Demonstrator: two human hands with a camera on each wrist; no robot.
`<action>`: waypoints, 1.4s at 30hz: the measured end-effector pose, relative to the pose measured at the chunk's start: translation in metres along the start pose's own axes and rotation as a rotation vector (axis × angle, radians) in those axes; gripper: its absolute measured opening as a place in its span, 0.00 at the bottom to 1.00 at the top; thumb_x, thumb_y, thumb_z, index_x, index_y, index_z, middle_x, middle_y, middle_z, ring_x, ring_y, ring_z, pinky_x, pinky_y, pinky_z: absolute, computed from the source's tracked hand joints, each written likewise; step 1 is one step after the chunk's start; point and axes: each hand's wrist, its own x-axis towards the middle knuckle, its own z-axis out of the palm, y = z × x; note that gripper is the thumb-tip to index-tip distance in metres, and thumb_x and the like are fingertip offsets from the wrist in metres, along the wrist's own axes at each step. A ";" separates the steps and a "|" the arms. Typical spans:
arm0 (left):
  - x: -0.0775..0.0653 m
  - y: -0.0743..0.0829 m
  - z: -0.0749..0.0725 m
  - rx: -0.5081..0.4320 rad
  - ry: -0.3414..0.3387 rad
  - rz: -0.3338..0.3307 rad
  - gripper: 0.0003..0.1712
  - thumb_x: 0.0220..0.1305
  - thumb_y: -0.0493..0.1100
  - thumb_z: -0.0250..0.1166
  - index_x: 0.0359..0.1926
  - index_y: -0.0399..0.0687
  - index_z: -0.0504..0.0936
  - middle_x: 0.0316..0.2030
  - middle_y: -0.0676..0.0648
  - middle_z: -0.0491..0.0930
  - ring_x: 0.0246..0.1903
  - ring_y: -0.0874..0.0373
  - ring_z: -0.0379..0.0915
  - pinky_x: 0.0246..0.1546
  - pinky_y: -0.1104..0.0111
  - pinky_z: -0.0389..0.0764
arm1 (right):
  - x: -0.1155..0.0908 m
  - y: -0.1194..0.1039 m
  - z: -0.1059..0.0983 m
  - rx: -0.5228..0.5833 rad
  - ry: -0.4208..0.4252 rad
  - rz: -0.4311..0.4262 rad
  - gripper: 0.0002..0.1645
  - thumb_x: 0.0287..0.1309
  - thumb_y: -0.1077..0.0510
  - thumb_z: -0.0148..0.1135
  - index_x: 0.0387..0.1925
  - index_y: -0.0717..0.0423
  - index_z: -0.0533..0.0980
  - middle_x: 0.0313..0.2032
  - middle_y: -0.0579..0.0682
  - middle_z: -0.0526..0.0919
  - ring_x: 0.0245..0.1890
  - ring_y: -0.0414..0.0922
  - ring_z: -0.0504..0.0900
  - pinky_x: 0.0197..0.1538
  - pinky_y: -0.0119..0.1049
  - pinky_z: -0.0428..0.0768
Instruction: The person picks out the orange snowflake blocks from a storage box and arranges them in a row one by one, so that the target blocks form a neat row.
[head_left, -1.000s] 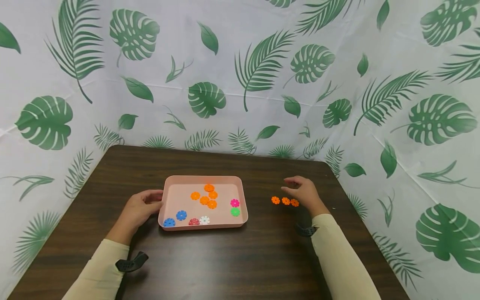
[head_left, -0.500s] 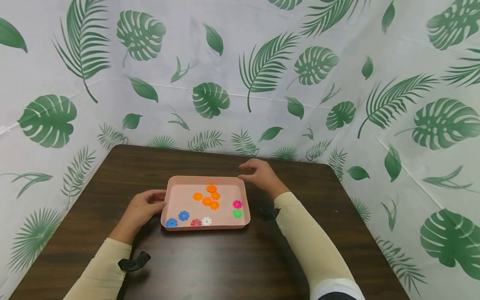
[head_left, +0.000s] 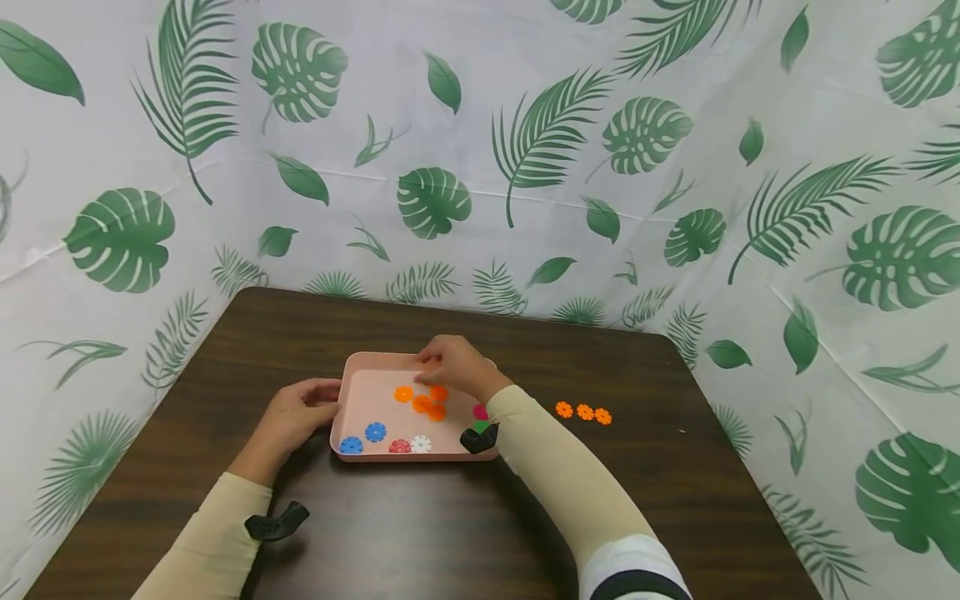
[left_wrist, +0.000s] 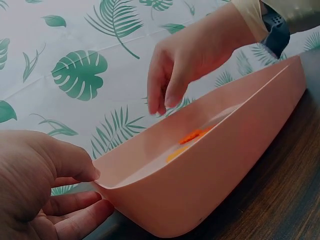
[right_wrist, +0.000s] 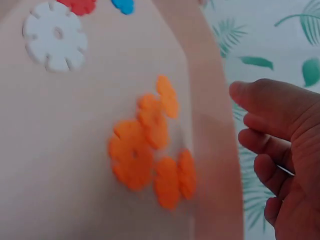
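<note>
Evidently the orange discs lay bunched in the pink tray, near our right hand — fingers loosely bent, parted from the thumb, nothing visibly held. Our left hand pinched the tray's edge; we judged steadiness there, plus light rim-pinching, best.

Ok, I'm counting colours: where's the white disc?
In the head view, the white disc lies in the tray, by its near wall, right of the red disc.

The tray and discs look smooth plastic, the table faintly glossy wood, the backdrop creased cloth.
</note>
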 end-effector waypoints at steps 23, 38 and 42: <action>0.006 0.003 -0.001 0.009 0.003 -0.005 0.27 0.69 0.43 0.69 0.67 0.41 0.77 0.60 0.35 0.79 0.57 0.40 0.78 0.60 0.48 0.81 | 0.003 -0.009 0.030 0.077 -0.199 0.078 0.16 0.58 0.56 0.77 0.49 0.47 0.87 0.41 0.40 0.84 0.44 0.43 0.79 0.46 0.30 0.84; 0.007 0.004 -0.005 0.009 -0.002 -0.010 0.28 0.68 0.43 0.69 0.67 0.40 0.77 0.60 0.34 0.79 0.57 0.40 0.78 0.59 0.48 0.81 | 0.013 -0.014 0.034 -0.092 -0.228 -0.003 0.15 0.58 0.54 0.78 0.46 0.46 0.83 0.38 0.39 0.82 0.39 0.42 0.79 0.46 0.28 0.82; 0.008 0.002 -0.006 0.015 0.000 -0.019 0.28 0.69 0.44 0.68 0.67 0.41 0.77 0.60 0.35 0.79 0.57 0.40 0.78 0.59 0.48 0.81 | 0.013 -0.015 0.033 -0.061 -0.213 0.022 0.16 0.57 0.54 0.79 0.45 0.43 0.82 0.38 0.39 0.82 0.40 0.42 0.79 0.46 0.29 0.83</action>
